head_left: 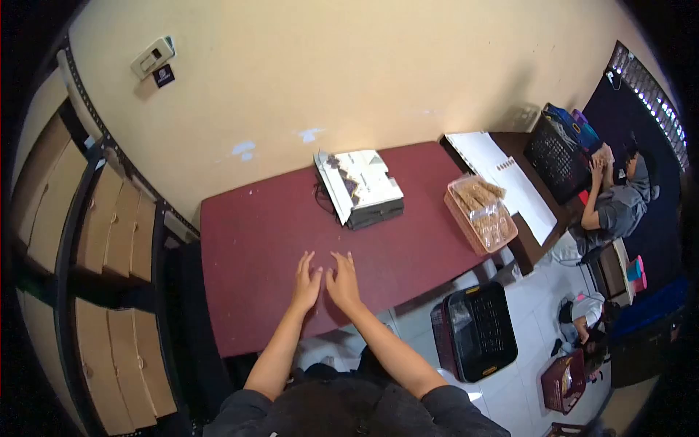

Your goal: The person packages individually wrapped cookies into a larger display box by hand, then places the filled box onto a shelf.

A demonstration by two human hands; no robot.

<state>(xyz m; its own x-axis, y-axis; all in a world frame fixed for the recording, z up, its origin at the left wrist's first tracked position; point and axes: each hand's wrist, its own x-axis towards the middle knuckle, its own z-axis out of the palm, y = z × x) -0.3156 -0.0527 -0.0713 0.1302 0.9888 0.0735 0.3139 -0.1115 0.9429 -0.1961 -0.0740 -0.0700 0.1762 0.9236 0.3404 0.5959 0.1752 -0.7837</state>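
My left hand (306, 284) is at the front part of the dark red table (262, 240), fingers stretched out and nothing in them. Close beside it, my right hand (343, 283) is also open and holds nothing. The two palms partly face each other, with a small gap between the thumbs. Beyond my hands, near the wall, lies a stack of flat white and black printed packages (368, 178), with dark cords at its left side. Neither hand touches the stack.
A pink basket (460, 218) of clear-wrapped brown items stands at the table's right end. White sheets (520, 193) lie on a side table. Black crates (477, 331) stand on the floor. Cardboard boxes (120, 226) fill the left shelf. Two other people (619, 207) are at the right.
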